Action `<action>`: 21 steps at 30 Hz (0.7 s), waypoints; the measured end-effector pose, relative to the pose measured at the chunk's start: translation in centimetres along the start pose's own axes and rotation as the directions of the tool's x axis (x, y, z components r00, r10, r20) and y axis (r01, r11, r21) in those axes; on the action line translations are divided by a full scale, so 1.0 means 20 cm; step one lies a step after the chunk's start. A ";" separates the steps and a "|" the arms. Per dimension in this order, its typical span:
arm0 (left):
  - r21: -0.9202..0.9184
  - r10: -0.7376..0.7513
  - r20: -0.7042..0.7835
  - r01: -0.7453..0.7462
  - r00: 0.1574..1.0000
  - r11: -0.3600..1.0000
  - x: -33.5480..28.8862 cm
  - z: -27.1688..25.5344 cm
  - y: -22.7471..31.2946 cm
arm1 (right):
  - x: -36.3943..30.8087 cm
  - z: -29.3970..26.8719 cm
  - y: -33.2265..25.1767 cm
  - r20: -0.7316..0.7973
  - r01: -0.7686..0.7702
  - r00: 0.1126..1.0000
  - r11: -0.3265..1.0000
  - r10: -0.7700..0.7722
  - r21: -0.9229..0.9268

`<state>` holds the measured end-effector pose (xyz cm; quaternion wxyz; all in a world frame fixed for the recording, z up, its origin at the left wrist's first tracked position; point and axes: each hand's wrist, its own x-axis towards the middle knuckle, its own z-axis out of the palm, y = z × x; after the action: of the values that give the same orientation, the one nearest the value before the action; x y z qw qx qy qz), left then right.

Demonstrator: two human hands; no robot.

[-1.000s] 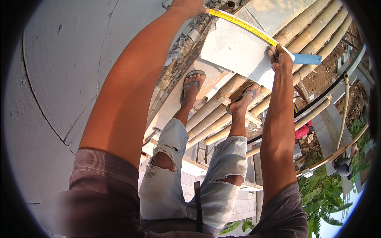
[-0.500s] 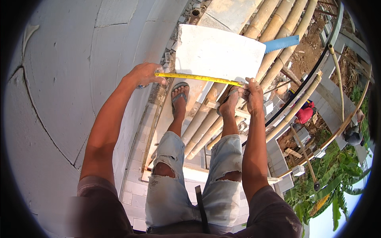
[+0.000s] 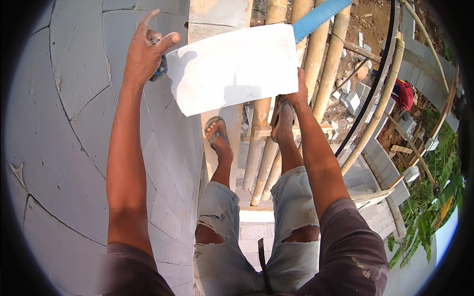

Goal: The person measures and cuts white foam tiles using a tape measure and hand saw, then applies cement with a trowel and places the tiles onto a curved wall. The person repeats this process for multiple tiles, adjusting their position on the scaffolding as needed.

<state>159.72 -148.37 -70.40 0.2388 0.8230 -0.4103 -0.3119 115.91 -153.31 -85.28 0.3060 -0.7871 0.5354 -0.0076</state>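
Note:
A large white rectangular block (image 3: 232, 69) lies aslant in front of me, above my feet. My right hand (image 3: 299, 91) grips its near right corner; most of the fingers are hidden behind the block. Off the block's left edge, my left hand (image 3: 144, 53) has its forefinger and thumb stretched out. The other fingers hold a blue and black tape measure (image 3: 159, 69) against the palm, partly hidden, and no yellow blade shows. A blue saw blade (image 3: 320, 18) sticks out past the block's far right corner.
A grey block wall (image 3: 79, 133) rises close on my left. I stand on a plank (image 3: 217, 17) and bamboo poles (image 3: 316, 54); gaps between them show a lower level. Further right are a long bamboo rail (image 3: 377, 118), rubble, and a person in red (image 3: 405, 95) below.
The yellow tape blade stretched between my hands is gone from sight. My left hand has moved up and away, my right hand has taken the block's corner, and the block has turned and shifted left.

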 end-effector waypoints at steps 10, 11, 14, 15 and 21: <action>0.539 0.384 0.172 -0.412 0.907 0.734 0.83 0.64 0.04 | 0.09 0.10 0.15 0.054 -0.035 0.998 0.983 0.025 0.181; 0.538 0.414 0.184 -0.444 0.892 0.717 0.82 0.68 0.05 | 0.13 0.12 0.23 -0.086 0.076 0.994 0.980 -0.061 0.185; 0.531 0.534 0.065 -0.483 0.843 0.696 0.74 0.69 -0.07 | 0.28 0.05 0.13 0.303 -0.539 0.829 0.525 0.471 0.658; 0.525 0.584 -0.005 -0.495 0.812 0.692 0.71 0.67 -0.11 | 0.32 0.03 0.14 0.390 -0.578 0.810 0.489 0.438 0.653; 0.282 0.083 -0.098 -0.053 0.992 0.958 -0.03 0.55 0.03 | 0.38 0.13 0.17 0.667 -0.763 0.638 0.438 0.385 0.476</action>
<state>151.27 -149.64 -77.51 0.1532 0.8496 -0.4646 -0.1973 117.28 -159.34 -91.49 0.6910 -0.3325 0.6371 0.0775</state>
